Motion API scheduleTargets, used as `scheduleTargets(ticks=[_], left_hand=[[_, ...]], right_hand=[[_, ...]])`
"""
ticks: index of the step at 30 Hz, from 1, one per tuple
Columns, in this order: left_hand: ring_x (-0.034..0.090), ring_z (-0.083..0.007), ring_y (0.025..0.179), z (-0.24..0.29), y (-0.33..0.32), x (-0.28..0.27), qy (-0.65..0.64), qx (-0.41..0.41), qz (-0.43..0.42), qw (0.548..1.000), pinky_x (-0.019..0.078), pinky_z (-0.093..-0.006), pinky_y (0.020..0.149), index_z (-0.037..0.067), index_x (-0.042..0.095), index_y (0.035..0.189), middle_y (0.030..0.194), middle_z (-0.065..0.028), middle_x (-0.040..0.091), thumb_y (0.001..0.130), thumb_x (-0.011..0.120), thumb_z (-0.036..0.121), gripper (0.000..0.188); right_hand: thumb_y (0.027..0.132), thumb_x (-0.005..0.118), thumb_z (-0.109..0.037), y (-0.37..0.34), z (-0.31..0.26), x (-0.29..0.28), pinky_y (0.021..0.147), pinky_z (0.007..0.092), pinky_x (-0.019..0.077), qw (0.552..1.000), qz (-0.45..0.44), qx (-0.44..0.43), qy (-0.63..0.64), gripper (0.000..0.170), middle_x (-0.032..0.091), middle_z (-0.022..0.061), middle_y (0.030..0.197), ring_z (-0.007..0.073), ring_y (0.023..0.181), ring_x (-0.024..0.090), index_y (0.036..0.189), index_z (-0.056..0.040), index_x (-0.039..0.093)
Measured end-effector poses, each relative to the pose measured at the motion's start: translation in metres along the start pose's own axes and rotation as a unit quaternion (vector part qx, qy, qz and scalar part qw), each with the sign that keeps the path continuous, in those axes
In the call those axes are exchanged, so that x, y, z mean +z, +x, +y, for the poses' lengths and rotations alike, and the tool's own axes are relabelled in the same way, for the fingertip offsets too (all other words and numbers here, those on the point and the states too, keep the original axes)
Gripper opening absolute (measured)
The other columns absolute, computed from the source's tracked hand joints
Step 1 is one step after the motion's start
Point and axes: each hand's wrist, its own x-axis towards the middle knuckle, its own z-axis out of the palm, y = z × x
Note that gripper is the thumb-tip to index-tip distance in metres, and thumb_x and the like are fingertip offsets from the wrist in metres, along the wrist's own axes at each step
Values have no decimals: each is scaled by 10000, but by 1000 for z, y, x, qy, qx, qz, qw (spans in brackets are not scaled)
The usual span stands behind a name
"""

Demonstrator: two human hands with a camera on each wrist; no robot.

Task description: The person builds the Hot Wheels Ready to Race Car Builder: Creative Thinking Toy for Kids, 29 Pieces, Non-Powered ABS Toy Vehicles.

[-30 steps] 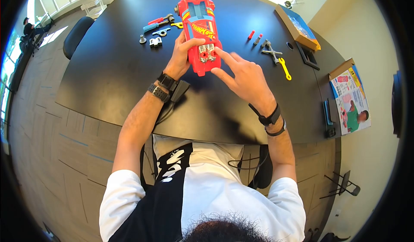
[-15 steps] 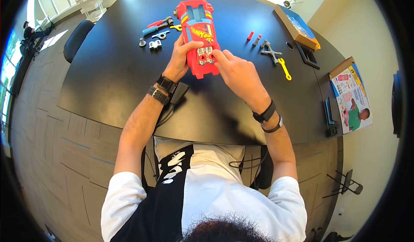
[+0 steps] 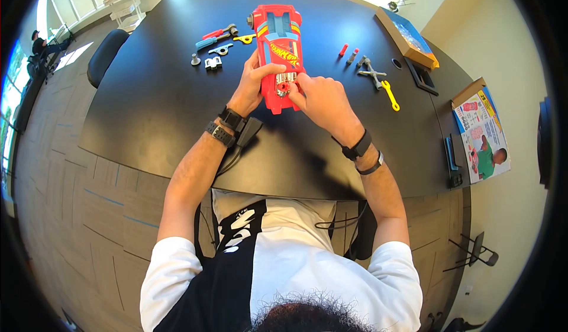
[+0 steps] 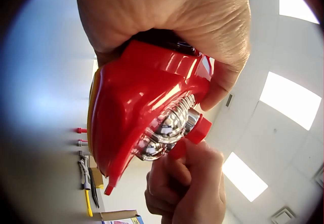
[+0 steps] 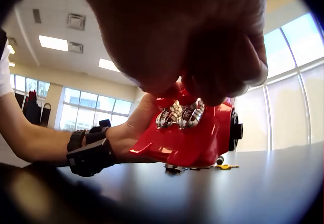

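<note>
My left hand (image 3: 247, 86) grips a red toy car (image 3: 281, 45) by its side, holding it raised over the table with the thumb across its top. Silvery engine parts (image 4: 171, 125) stick up from the car's body. A small red knob (image 4: 201, 128) shows on them in the left wrist view. My right hand (image 3: 330, 104), fingers curled, pinches another small red piece (image 4: 177, 149) right at the engine. Its fingertips hide much of this piece. In the right wrist view the right hand (image 5: 177, 42) hangs over the engine end of the car.
On the black table (image 3: 148, 107), left, lie a blue-handled screwdriver (image 3: 212, 41), a toy hammer (image 3: 232, 30) and small parts. To the right are a yellow wrench (image 3: 390, 95), a grey cross-shaped tool (image 3: 373, 73), an open box (image 3: 408, 36) and a printed box (image 3: 482, 131).
The car has shifted a little right and toward the body. My right hand, fingers spread earlier, has curled its fingers and pinches a red piece at the engine.
</note>
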Motion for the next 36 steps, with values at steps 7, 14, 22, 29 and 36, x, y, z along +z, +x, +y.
scheduleTargets(ticks=[7, 14, 22, 29, 36], left_hand=[[727, -202, 1105, 4, -1, 5, -10, 16, 13, 1000, 613, -386, 980, 20, 564, 1366, 1245, -104, 706, 882, 775, 60, 530], [721, -193, 1109, 4, -1, 2, -28, 12, 6, 1000, 605, -379, 987, 22, 578, 1363, 1254, -104, 707, 891, 765, 69, 510], [726, -211, 1116, 4, -1, 3, -14, -3, -9, 1000, 614, -393, 996, 8, 565, 1382, 1255, -124, 703, 911, 725, 112, 508], [737, -235, 1144, 7, -2, 3, -60, -22, -23, 998, 617, -396, 1017, -5, 536, 1411, 1291, -137, 696, 912, 720, 147, 553], [730, -253, 1182, 0, 0, 5, -17, -17, -49, 999, 598, -414, 1050, -9, 515, 1454, 1342, -160, 689, 954, 687, 237, 583]], right_hand=[[1064, 597, -394, 0, -9, 5, 624, 529, 574, 981, 16, 131, 144, 502, 698, 201, 666, 421, 626, 708, 743, -22, 702], [1023, 644, -274, -4, -12, -11, 640, 480, 590, 994, 86, -45, 44, 232, 653, 145, 952, 338, 839, 728, 1038, -45, 610], [1043, 641, -249, -6, -7, -8, 649, 464, 581, 995, 60, -36, 66, 220, 652, 135, 885, 365, 787, 708, 1019, -35, 597], [1143, 555, -438, 2, 35, 21, 596, 395, 518, 914, 149, 158, 344, 455, 662, 108, 755, 229, 643, 597, 984, -18, 636], [1124, 590, -524, 7, 10, 22, 856, 305, 615, 610, -2, 228, 759, 496, 706, 39, 1170, 119, 1040, 714, 1321, -71, 620]])
